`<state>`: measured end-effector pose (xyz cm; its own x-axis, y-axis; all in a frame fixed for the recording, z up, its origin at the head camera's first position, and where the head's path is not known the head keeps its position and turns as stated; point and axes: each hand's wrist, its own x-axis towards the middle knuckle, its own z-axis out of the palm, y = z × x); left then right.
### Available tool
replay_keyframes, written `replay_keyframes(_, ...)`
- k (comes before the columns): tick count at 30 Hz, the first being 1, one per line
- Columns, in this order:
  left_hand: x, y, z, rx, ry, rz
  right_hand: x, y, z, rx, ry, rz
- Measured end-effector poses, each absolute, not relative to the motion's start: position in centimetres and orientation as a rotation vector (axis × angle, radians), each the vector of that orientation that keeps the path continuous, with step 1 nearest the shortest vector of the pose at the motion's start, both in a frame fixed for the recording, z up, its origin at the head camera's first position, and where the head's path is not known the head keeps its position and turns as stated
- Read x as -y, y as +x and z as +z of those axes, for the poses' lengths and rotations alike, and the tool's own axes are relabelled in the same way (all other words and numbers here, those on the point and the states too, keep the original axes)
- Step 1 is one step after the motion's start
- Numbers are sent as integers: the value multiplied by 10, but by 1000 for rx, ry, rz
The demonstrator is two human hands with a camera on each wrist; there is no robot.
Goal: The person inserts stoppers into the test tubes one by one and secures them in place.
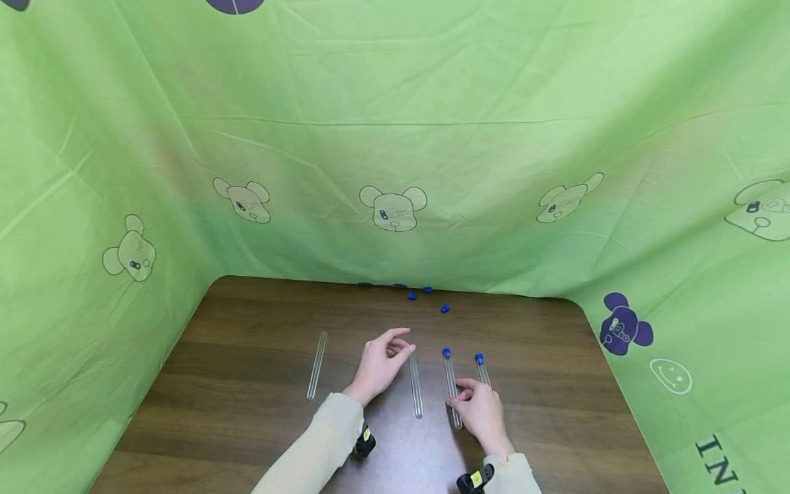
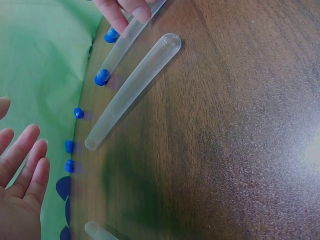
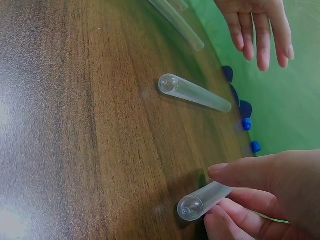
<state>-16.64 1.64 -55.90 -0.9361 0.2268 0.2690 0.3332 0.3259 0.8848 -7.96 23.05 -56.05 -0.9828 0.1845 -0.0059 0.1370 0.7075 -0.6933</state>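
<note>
My right hand (image 1: pixel 483 412) holds a clear test tube (image 1: pixel 449 376) with a blue cap, thumb on one side and fingers on the other, near its rounded end. The tube lies on or close to the table; which, I cannot tell. Just beyond that hand is a second blue-capped tube (image 1: pixel 481 366), partly hidden by it. My left hand (image 1: pixel 378 363) is above the table with relaxed fingers and nothing in them. Beside its thumb lies an uncapped test tube (image 1: pixel 416 391), seen whole in the left wrist view. Farther left is another uncapped tube (image 1: pixel 317 366).
Toward the table's back edge lie three loose blue caps, one nearer (image 1: pixel 445 309) and two behind, a left cap (image 1: pixel 411 296) and a right cap (image 1: pixel 427 290). A green printed cloth (image 1: pixel 395 158) encloses the brown wooden table (image 1: pixel 247 425) at the back and sides.
</note>
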Motion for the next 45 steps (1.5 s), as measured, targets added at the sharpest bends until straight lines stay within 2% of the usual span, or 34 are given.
replay_keyframes(45,-9,-170,-563,2513,-490,-1673,-234,-86,-553,2822,-326,1091)
